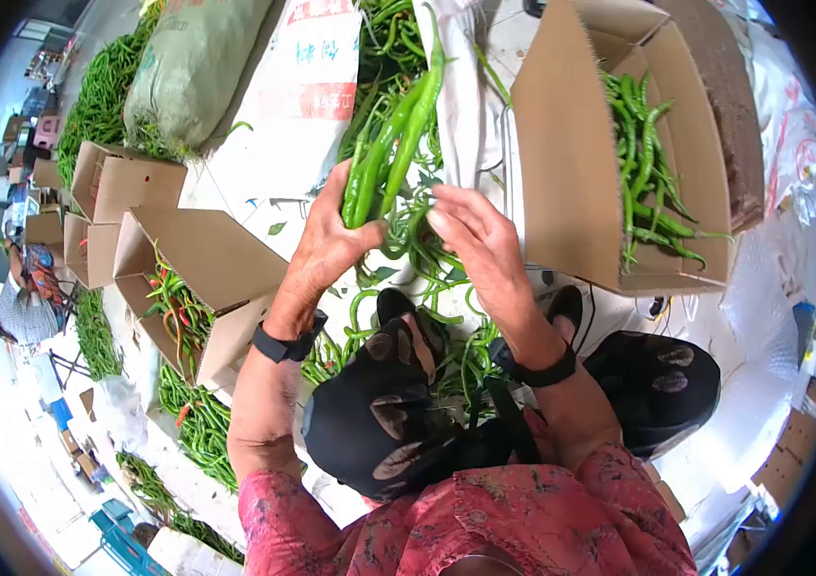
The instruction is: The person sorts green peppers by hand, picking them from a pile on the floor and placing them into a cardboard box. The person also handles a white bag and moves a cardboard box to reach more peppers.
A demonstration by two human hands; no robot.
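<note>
Several long green chili peppers (pixel 396 144) stand bunched in my left hand (pixel 324 245), tips pointing away from me. Its fingers and thumb are wrapped round their lower ends. To the right, my right hand (pixel 480 240) is open, fingers stretched out and slightly bent, with no pepper visible in it. Under and between the hands lie loose green peppers (pixel 417 245), partly hidden by them. Further ahead, a white woven sack (pixel 456 96) lies with green peppers spilling beside it.
A cardboard box (pixel 566 144) on the right holds green peppers (pixel 652 163). Another box (pixel 201 250) at left holds red and green ones. Full sacks (pixel 197 72) lie ahead left. More peppers (pixel 201 422) cover the floor. Another person (pixel 24 307) sits far left.
</note>
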